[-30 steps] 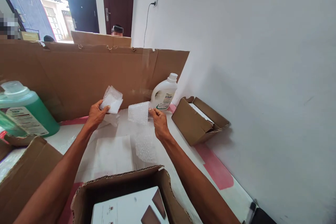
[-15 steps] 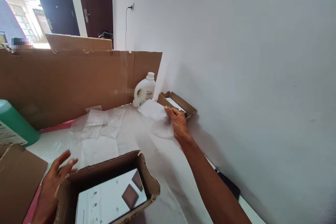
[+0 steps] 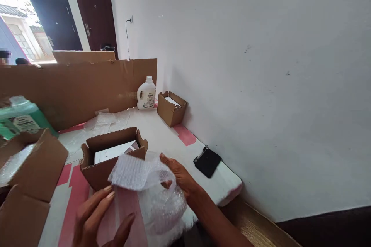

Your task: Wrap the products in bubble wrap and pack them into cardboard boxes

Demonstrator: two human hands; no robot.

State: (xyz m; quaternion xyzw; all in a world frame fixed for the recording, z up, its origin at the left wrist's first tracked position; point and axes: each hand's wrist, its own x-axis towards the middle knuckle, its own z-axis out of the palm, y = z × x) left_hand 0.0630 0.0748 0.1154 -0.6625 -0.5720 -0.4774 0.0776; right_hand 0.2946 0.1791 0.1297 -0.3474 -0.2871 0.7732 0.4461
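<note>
My right hand (image 3: 181, 179) grips a crumpled sheet of clear bubble wrap (image 3: 147, 191) at the near edge of the table. My left hand (image 3: 97, 216) touches the wrap's left side with its fingers spread apart. Just behind the wrap stands an open cardboard box (image 3: 111, 158) with a white printed carton inside.
A second small open box (image 3: 171, 109) and a white detergent bottle (image 3: 146, 94) stand at the back by the wall. A black flat item (image 3: 207, 161) lies at the table's right edge. A green jug (image 3: 21, 117), cardboard flaps (image 3: 31, 173) and a cardboard screen (image 3: 78, 88) fill the left; loose bubble wrap pieces (image 3: 104, 119) lie beneath the screen.
My right hand pulled the bubble wrap from the far right of the table back to the near edge. My left hand came up to touch it. The view swung right and drew back.
</note>
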